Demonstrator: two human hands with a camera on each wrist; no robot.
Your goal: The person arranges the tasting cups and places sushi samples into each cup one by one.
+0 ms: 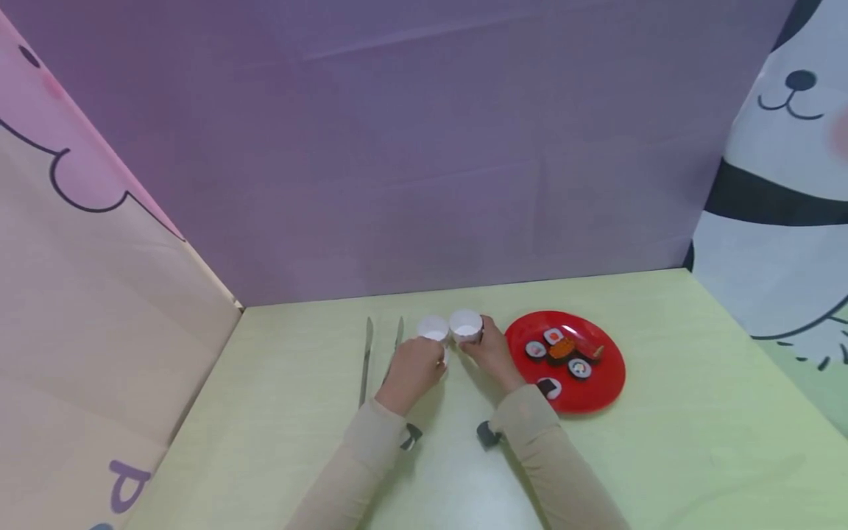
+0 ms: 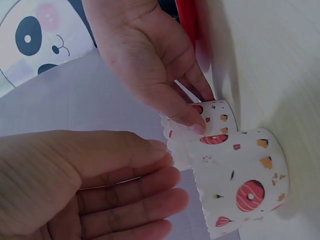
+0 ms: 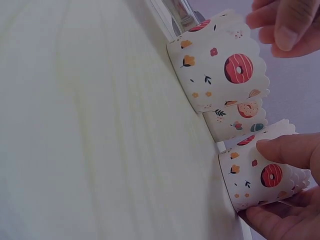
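Observation:
Three white paper baking cups with a doughnut print stand close together on the table. My right hand [image 1: 493, 355] pinches the right-hand cup [image 3: 260, 175], thumb on its outer wall and fingers underneath its far side. My left hand [image 1: 414, 368] is beside the nearest cup [image 2: 240, 185]. In the left wrist view, its loosely extended fingers [image 2: 150, 200] hold nothing, and a gap separates them from that cup's scalloped rim. Another cup [image 3: 237, 120] shows partly between these two in the right wrist view. From the head, the left hand covers most of the nearest cup.
A red plate [image 1: 603, 390] with several sushi pieces lies right of the right hand. To the left are a long metal knife [image 1: 366, 361] and a second slim metal utensil [image 1: 399, 331], partly hidden by the left hand. A purple backdrop [image 1: 450, 184] closes off the table's far edge.

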